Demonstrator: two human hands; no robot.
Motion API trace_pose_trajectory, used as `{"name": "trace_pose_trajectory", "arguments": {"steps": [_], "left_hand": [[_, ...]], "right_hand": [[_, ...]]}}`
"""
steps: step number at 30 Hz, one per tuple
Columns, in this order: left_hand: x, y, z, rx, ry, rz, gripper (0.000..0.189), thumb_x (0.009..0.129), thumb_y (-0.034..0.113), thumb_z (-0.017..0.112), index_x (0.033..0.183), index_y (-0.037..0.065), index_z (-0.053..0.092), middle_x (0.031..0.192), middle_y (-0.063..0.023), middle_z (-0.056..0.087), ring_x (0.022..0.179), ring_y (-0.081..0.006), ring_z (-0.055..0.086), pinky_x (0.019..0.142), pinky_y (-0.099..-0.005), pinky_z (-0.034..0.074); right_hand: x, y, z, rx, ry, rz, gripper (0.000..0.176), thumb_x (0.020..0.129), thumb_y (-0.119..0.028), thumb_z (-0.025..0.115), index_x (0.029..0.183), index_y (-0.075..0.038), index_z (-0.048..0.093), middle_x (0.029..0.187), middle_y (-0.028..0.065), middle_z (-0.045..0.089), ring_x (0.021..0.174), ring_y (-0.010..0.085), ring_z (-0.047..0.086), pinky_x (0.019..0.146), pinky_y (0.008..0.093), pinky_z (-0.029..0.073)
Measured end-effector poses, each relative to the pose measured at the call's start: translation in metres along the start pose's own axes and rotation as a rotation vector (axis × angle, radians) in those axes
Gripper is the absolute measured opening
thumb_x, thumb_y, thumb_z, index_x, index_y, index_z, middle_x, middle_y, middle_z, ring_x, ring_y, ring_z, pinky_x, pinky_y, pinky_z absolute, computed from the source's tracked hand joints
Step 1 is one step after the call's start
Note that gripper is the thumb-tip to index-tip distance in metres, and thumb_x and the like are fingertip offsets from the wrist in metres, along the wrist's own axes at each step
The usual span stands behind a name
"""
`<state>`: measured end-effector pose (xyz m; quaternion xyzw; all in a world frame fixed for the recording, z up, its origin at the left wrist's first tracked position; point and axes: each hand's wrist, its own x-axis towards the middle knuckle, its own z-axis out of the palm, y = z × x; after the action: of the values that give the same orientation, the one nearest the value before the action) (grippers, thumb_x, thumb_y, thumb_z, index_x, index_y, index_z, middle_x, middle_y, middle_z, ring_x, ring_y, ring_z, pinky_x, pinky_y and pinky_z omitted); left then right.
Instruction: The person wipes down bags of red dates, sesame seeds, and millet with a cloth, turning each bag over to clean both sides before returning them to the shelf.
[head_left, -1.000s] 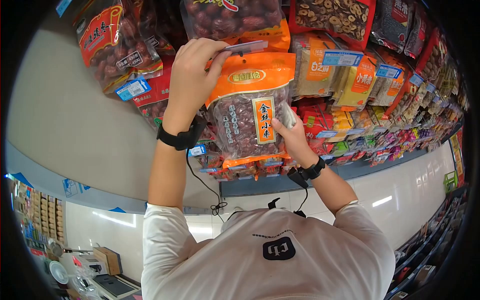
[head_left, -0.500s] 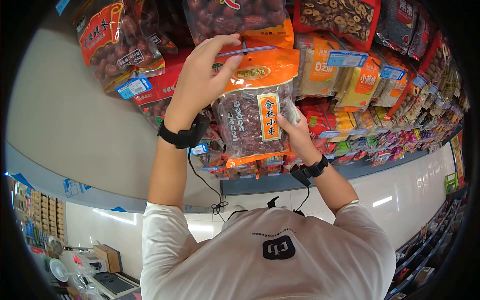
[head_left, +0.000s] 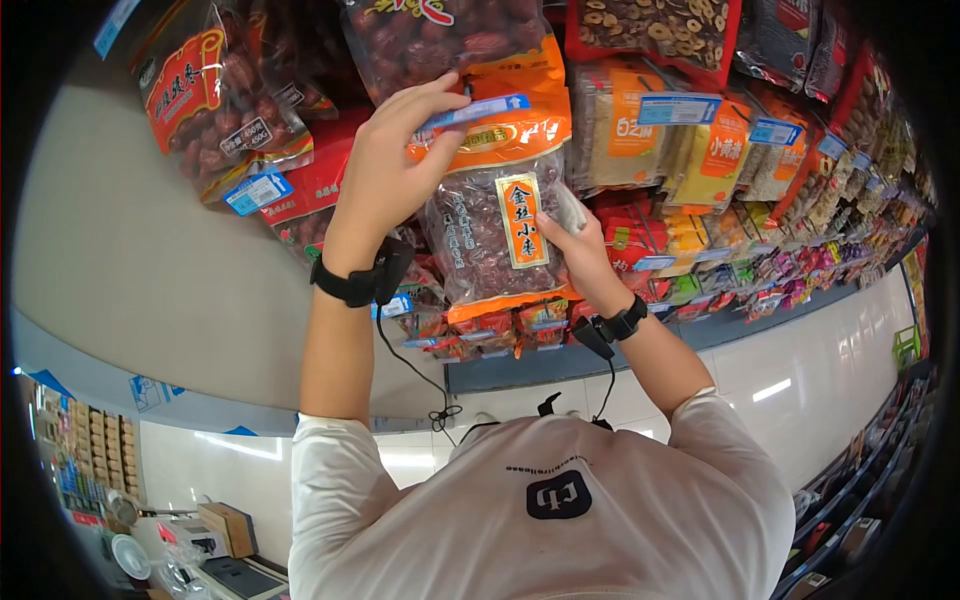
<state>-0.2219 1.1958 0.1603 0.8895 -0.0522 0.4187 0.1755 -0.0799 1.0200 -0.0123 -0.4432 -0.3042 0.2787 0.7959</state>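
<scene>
A clear and orange bag of dried jujubes (head_left: 490, 220) hangs upright at the front of the display. My right hand (head_left: 585, 255) grips its right side, thumb on the front and fingers out of sight behind. At the top of the bag, my left hand (head_left: 400, 145) is closed around the left end of a blue price tag (head_left: 485, 110), fingers above and thumb below. This tag covers part of the bag's orange header. Just above my left fingers is a larger bag of red dates (head_left: 450, 45).
Left of my hand hang more date bags (head_left: 215, 95) with a price tag (head_left: 258, 192). Bags of grain (head_left: 625, 125) and smaller snack packs line the racks to the right. A grey panel (head_left: 200, 290) stands at left. Black cables run from both wrist straps.
The price tag has swung from edge-on to showing its blue face over the bag's header. The bag and both hands sit slightly further left in view.
</scene>
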Motion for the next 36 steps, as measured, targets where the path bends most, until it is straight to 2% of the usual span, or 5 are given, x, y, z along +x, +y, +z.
{"name": "trace_pose_trajectory", "arguments": {"steps": [16,25,31,34,36], "left_hand": [[-0.023,0.001,0.028,0.231,0.249,0.191,0.051,0.078,0.001,0.078,0.125,0.005,0.060,0.127,-0.0117,0.064,0.119,-0.0308,0.059,0.101,-0.0417,0.046],[-0.072,-0.004,0.047,-0.062,0.414,-0.185,0.061,0.087,0.009,0.073,0.139,0.001,0.042,0.139,-0.0156,0.049,0.123,-0.0262,0.053,0.104,-0.0385,0.043],[-0.156,0.006,0.079,-0.158,0.331,-0.401,0.039,0.091,-0.002,0.064,0.126,0.002,0.048,0.118,-0.0106,0.057,0.101,-0.0181,0.059,0.089,-0.0313,0.048],[-0.209,0.008,0.099,-0.087,0.262,-0.346,0.030,0.091,-0.002,0.063,0.119,0.001,0.054,0.108,-0.0083,0.059,0.094,-0.0162,0.060,0.083,-0.0302,0.049],[-0.234,0.017,0.110,-0.111,0.189,-0.546,0.019,0.089,-0.001,0.064,0.107,0.000,0.059,0.091,-0.0107,0.060,0.086,-0.0225,0.061,0.077,-0.0341,0.049]], "right_hand": [[0.031,0.024,-0.038,-0.371,0.007,-0.087,0.071,0.085,-0.022,0.081,0.141,-0.001,0.044,0.136,0.0112,0.057,0.124,0.0182,0.054,0.104,0.0342,0.044],[-0.021,0.028,-0.075,-0.586,0.395,-0.326,0.045,0.091,-0.011,0.070,0.132,-0.002,0.051,0.121,0.0114,0.063,0.113,0.0197,0.060,0.095,0.0327,0.048],[-0.080,0.029,-0.110,-0.704,0.556,-0.427,0.040,0.094,-0.008,0.066,0.130,-0.003,0.050,0.118,0.0136,0.060,0.110,0.0192,0.057,0.095,0.0322,0.046],[-0.110,0.032,-0.144,-0.739,0.596,-0.228,0.036,0.092,-0.013,0.070,0.122,-0.001,0.055,0.110,0.0113,0.064,0.101,0.0142,0.059,0.087,0.0291,0.048],[-0.131,0.034,-0.164,-0.777,0.595,-0.170,0.034,0.091,-0.015,0.072,0.118,0.000,0.058,0.104,0.0101,0.066,0.095,0.0134,0.060,0.084,0.0290,0.049]]}}
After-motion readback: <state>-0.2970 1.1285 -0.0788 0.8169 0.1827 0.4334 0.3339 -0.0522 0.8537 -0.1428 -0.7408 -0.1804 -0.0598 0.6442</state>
